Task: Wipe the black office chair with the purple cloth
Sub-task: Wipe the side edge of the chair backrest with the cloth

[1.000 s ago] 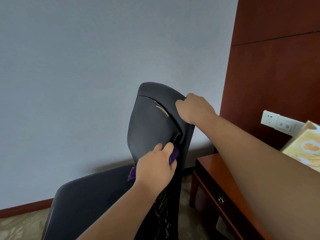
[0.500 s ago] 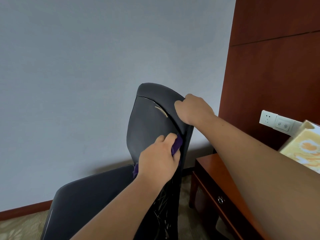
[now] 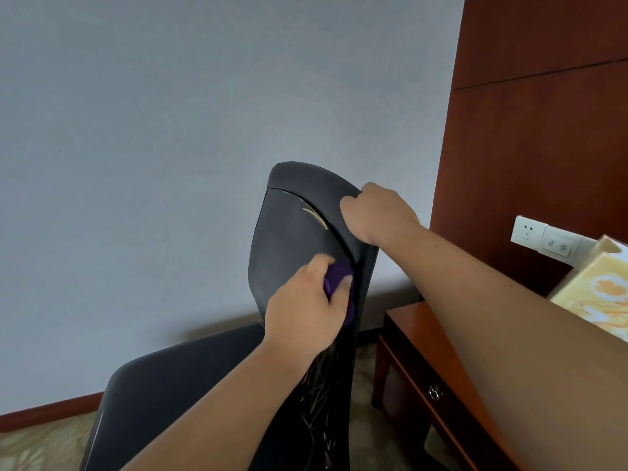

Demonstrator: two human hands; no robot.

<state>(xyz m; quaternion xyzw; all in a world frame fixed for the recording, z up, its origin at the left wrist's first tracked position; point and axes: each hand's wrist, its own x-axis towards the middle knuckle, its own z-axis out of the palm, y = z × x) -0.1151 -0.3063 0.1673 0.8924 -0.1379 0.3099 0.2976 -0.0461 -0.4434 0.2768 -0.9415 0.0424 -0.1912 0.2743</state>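
- A bunched purple cloth (image 3: 337, 279), mostly hidden by the hand, is gripped in the curled left hand (image 3: 306, 312) and pressed against the backrest's right edge.
- The top rim of the black padded office chair (image 3: 292, 239) is clasped by the right hand (image 3: 377, 212), fingertips concealed behind it.
- The chair's base is cut off; a reddish wooden desk (image 3: 418, 321) is seen beside it.

A plain grey-blue wall (image 3: 136, 130) fills most of the view and meets dark reddish wood panelling (image 3: 543, 147) on the right. A matching wooden skirting board (image 3: 44, 414) runs above pale patterned carpet (image 3: 40, 447). A reddish wooden desk (image 3: 418, 321) with a metal drawer knob (image 3: 434, 392) stands below a white socket plate (image 3: 543, 237).
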